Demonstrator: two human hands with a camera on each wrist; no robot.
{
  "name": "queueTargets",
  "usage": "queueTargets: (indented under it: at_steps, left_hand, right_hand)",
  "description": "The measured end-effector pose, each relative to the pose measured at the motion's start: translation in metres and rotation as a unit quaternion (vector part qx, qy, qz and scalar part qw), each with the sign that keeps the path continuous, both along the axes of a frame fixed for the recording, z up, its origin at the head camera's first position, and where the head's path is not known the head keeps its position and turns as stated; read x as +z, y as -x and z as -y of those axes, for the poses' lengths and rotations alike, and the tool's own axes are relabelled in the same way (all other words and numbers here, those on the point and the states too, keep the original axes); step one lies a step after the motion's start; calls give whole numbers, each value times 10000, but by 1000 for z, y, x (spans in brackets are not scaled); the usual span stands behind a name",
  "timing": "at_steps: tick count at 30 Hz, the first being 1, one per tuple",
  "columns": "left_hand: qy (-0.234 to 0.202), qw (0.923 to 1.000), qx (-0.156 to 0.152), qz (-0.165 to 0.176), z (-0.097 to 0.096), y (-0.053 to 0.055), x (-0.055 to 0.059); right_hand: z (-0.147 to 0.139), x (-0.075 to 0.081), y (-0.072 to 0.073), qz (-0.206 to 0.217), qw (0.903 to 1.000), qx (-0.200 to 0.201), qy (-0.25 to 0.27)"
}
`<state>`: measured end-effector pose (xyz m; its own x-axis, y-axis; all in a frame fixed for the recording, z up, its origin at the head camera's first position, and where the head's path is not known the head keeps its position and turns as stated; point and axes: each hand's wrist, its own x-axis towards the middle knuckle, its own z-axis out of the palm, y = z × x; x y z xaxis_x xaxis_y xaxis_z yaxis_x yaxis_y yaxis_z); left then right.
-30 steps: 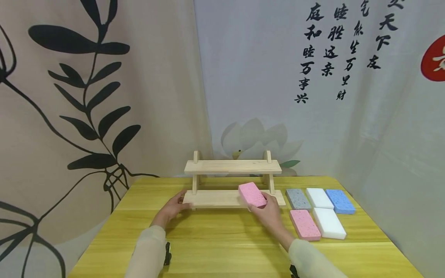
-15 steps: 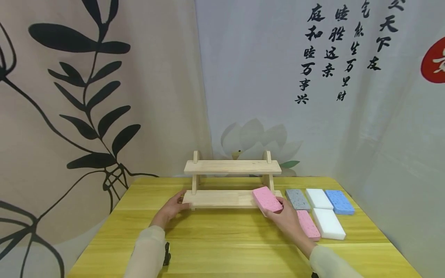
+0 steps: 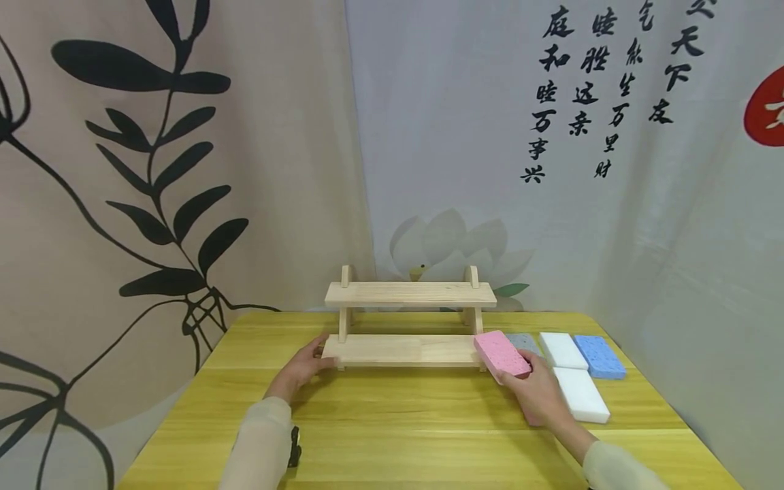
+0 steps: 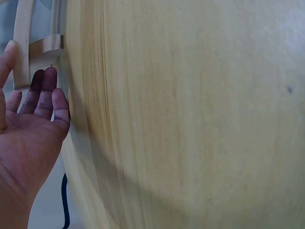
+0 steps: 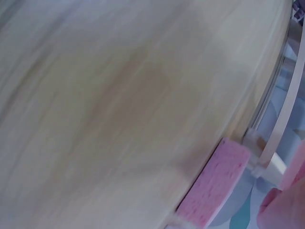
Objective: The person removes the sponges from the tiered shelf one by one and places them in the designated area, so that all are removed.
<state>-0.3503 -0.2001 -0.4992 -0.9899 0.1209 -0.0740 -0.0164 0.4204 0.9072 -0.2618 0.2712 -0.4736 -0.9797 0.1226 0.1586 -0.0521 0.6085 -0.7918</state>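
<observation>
A two-tier wooden display rack (image 3: 404, 350) stands at the back of the table. My left hand (image 3: 301, 367) grips the left end of its lower board, thumb at the front and fingers behind. In the left wrist view, the left hand (image 4: 33, 129) shows its palm, with fingertips at the board's end. My right hand (image 3: 539, 388) holds a pink sponge (image 3: 501, 352) tilted, between thumb and fingers, at the lower board's right end. It overlaps a grey sponge (image 3: 523, 342) in the head view. Another pink sponge (image 5: 217, 183) lies on the table, mostly hidden behind the right hand in the head view.
To the right on the table lie two white sponges (image 3: 563, 349) and a blue sponge (image 3: 600, 356), side by side. Printed curtains hang behind and beside the wooden table (image 3: 392, 435).
My right hand has carried the pink sponge rightward from over the lower board to its right end, covering the pink and grey sponges there. The left hand stays put.
</observation>
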Motion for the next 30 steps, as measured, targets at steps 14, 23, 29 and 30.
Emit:
queueTargets:
  at_steps: [14,23,29,30]
  left_hand:
    - [-77,10000,-59,-6,-1,-2,2]
    - [-73,9999,-113,12,-2,-3,3]
    - [-72,9999,-65,32,-1,-1,2]
    - [-79,9999,-57,44,0,-1,1]
  right_hand:
    - [-50,3,-7,-385,9989,-121,-222]
    - [-84,2,-13,-63,9987,-356,-372]
    - [-97,0,-19,-15,9974,-566,-453]
    - [-99,0,-19,-28,9969,-603,-496]
